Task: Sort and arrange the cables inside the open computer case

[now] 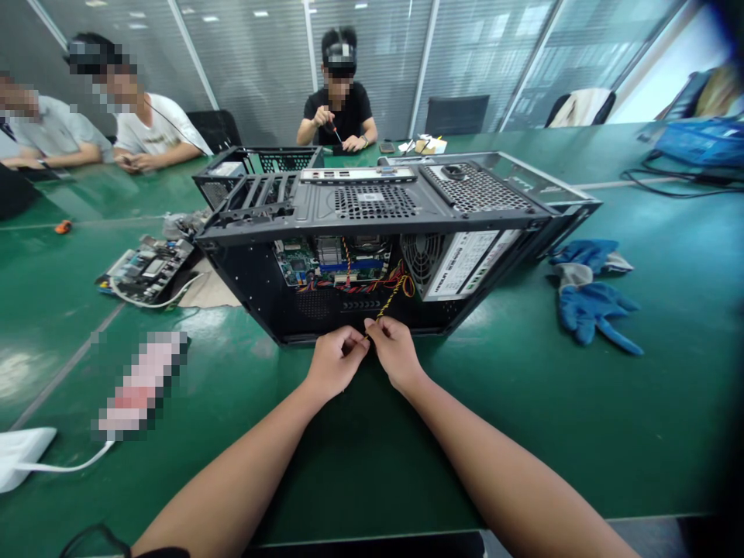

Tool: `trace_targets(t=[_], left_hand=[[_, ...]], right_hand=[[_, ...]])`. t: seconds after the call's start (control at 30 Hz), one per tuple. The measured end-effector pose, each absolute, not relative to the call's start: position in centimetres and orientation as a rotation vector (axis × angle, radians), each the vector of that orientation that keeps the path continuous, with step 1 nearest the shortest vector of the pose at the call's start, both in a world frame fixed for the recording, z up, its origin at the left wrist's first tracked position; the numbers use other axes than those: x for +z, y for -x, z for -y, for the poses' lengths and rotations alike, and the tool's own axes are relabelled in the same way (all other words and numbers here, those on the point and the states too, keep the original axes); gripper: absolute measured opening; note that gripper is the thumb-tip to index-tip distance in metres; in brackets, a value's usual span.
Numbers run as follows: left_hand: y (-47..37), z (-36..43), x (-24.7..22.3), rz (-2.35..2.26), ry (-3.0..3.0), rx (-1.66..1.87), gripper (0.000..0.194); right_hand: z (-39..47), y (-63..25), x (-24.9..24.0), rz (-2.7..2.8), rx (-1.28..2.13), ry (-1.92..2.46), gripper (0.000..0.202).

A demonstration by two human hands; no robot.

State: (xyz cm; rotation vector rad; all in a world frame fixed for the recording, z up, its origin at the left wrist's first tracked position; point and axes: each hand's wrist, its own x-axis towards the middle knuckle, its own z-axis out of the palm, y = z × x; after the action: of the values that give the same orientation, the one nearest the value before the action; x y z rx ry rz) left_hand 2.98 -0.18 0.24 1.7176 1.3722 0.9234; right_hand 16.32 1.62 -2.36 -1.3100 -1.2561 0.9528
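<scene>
Cable (390, 301), likely light, limp: best held where your left hand (337, 360) and right hand (398, 353) pinch it, toward the counter's near edge (651, 508).

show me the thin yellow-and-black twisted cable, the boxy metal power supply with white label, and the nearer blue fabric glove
thin yellow-and-black twisted cable (391, 299): head view, middle of visible length
boxy metal power supply (461, 266): head view, white label
nearer blue fabric glove (583, 304): head view, palm area
</scene>
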Motion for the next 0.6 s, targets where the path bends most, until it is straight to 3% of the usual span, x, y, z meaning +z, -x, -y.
trace_targets(t=[0.4,0.6], left_hand=[[-2.85,-0.07,0.0,-1.456,-1.883,0.986,0.012],[-2.84,-0.08,-0.11,-1.438,-1.93,0.94,0.019]], right_hand=[[-1.51,-16.29,-2.16,1.229,1.036,1.282,0.043],[-1.54,-16.22,-2.26,1.24,1.033,1.299,0.044]])
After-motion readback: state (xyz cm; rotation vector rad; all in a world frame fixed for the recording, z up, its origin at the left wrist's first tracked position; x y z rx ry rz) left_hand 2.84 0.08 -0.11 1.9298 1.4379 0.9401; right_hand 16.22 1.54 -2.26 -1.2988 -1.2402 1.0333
